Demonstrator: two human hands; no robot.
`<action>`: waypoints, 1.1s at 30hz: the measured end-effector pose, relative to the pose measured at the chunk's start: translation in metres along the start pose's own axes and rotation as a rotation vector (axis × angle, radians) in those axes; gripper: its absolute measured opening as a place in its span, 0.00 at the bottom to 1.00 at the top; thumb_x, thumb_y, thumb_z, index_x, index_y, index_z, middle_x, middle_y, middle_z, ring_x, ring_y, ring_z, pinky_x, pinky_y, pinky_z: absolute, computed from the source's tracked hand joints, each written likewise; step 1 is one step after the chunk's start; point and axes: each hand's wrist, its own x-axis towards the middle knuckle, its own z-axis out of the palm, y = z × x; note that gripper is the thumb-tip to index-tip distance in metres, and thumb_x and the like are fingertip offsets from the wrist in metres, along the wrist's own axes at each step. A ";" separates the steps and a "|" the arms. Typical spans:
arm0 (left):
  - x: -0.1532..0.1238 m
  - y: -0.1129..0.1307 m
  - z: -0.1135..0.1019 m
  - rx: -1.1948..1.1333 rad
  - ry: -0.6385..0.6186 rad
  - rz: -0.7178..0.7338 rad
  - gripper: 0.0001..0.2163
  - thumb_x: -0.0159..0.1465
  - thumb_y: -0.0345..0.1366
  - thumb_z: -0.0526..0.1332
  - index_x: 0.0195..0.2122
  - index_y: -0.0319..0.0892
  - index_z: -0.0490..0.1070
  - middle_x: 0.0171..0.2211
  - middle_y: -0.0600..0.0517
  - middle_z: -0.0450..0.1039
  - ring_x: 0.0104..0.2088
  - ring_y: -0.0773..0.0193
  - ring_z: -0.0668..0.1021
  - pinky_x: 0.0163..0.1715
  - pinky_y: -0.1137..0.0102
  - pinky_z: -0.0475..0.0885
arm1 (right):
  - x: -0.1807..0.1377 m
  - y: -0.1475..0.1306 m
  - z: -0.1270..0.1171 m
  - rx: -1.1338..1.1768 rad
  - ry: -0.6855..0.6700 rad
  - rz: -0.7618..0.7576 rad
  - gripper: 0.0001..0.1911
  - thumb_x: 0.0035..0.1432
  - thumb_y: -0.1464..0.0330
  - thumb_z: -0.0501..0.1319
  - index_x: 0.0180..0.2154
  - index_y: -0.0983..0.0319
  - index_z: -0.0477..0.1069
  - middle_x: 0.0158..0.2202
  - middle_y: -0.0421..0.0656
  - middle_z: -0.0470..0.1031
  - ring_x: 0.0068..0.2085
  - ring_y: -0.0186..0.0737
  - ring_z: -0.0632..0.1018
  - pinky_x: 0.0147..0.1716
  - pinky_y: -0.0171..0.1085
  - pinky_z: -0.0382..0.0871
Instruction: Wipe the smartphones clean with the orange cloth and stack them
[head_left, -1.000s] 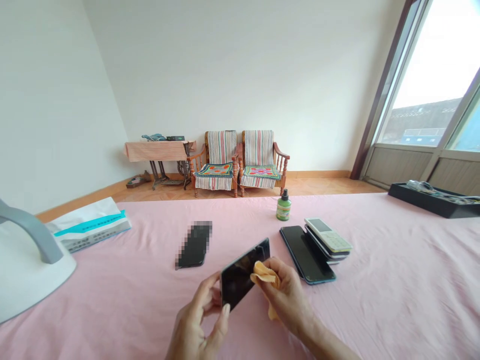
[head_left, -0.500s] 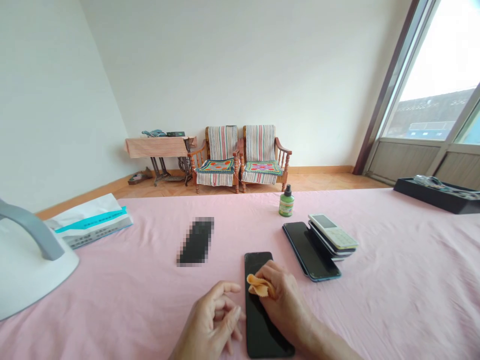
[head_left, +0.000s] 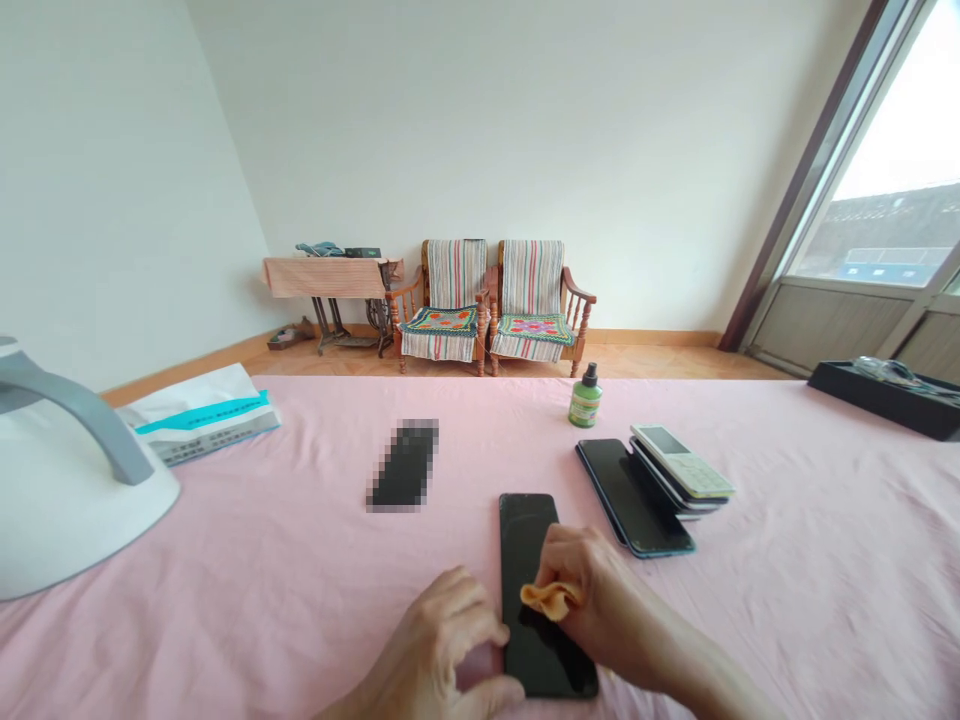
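A black smartphone (head_left: pixel 529 535) lies face up on the pink cloth in front of me. My right hand (head_left: pixel 596 590) pinches a folded orange cloth (head_left: pixel 549 600) and presses it onto the phone's screen, near the middle. Along the phone's left edge rests my left hand (head_left: pixel 457 640); its fingertips and thumb touch that edge from one side, thumb and fingers apart. Part of the phone's right side is hidden under my right hand.
Right of the phone lie another smartphone (head_left: pixel 637 500) and a stack topped by a white keypad phone (head_left: pixel 679 460). A green spray bottle (head_left: pixel 585 402) stands behind. At left are a pixelated dark object (head_left: pixel 405 465), a tissue pack (head_left: pixel 202 415) and a white appliance (head_left: pixel 75 500); a black tray (head_left: pixel 885 400) sits far right.
My left hand has come down against the phone's left edge. My right hand has slid the orange cloth toward me along the screen. The whole view has shifted slightly.
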 end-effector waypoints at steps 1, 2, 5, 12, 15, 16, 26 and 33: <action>0.000 0.000 0.000 0.021 0.007 0.013 0.13 0.46 0.28 0.74 0.31 0.42 0.74 0.30 0.52 0.74 0.35 0.59 0.74 0.35 0.68 0.70 | 0.000 -0.002 0.000 0.035 -0.036 -0.012 0.11 0.45 0.82 0.57 0.22 0.61 0.69 0.27 0.38 0.72 0.30 0.34 0.71 0.32 0.33 0.58; 0.000 0.000 0.000 0.039 0.008 0.027 0.13 0.46 0.31 0.75 0.30 0.42 0.74 0.30 0.52 0.74 0.34 0.59 0.74 0.35 0.68 0.70 | 0.001 -0.002 0.001 0.060 -0.047 -0.018 0.11 0.45 0.82 0.57 0.22 0.61 0.69 0.27 0.38 0.72 0.30 0.34 0.72 0.32 0.32 0.58; -0.001 -0.001 0.001 0.076 -0.006 0.056 0.14 0.45 0.36 0.76 0.30 0.41 0.74 0.30 0.52 0.73 0.34 0.58 0.73 0.34 0.66 0.70 | 0.014 0.005 0.007 0.036 0.057 -0.023 0.12 0.47 0.83 0.56 0.25 0.61 0.71 0.29 0.40 0.71 0.32 0.35 0.72 0.32 0.32 0.59; -0.001 0.001 0.002 0.044 -0.007 -0.062 0.21 0.43 0.31 0.76 0.38 0.41 0.74 0.36 0.50 0.74 0.40 0.54 0.74 0.42 0.61 0.71 | 0.030 0.027 0.010 -0.085 0.282 0.095 0.09 0.52 0.76 0.56 0.22 0.62 0.67 0.24 0.38 0.66 0.26 0.34 0.69 0.27 0.33 0.56; -0.001 0.000 0.001 0.006 -0.024 -0.137 0.33 0.40 0.30 0.76 0.49 0.41 0.70 0.45 0.46 0.73 0.47 0.50 0.72 0.49 0.56 0.69 | 0.017 0.022 0.006 -0.062 0.330 0.194 0.12 0.54 0.67 0.60 0.20 0.61 0.64 0.21 0.37 0.64 0.23 0.33 0.67 0.24 0.33 0.54; -0.001 -0.001 0.002 -0.005 -0.033 -0.150 0.37 0.39 0.30 0.76 0.52 0.41 0.68 0.47 0.46 0.72 0.49 0.49 0.71 0.51 0.56 0.68 | 0.012 0.019 0.004 -0.046 0.337 0.231 0.14 0.54 0.64 0.61 0.19 0.61 0.64 0.21 0.37 0.64 0.23 0.33 0.66 0.24 0.33 0.53; -0.003 -0.006 0.008 -0.120 0.048 -0.176 0.36 0.42 0.24 0.70 0.55 0.45 0.66 0.50 0.45 0.70 0.51 0.50 0.72 0.54 0.56 0.67 | 0.003 0.008 0.000 0.483 0.266 0.325 0.13 0.49 0.61 0.61 0.20 0.62 0.66 0.17 0.35 0.60 0.21 0.31 0.61 0.20 0.31 0.52; 0.003 -0.002 0.002 -0.162 0.050 -0.166 0.30 0.44 0.26 0.70 0.51 0.44 0.70 0.47 0.46 0.73 0.48 0.51 0.74 0.51 0.56 0.69 | 0.002 -0.005 0.008 0.830 0.105 0.338 0.14 0.49 0.59 0.63 0.25 0.61 0.64 0.19 0.33 0.60 0.21 0.30 0.63 0.20 0.29 0.55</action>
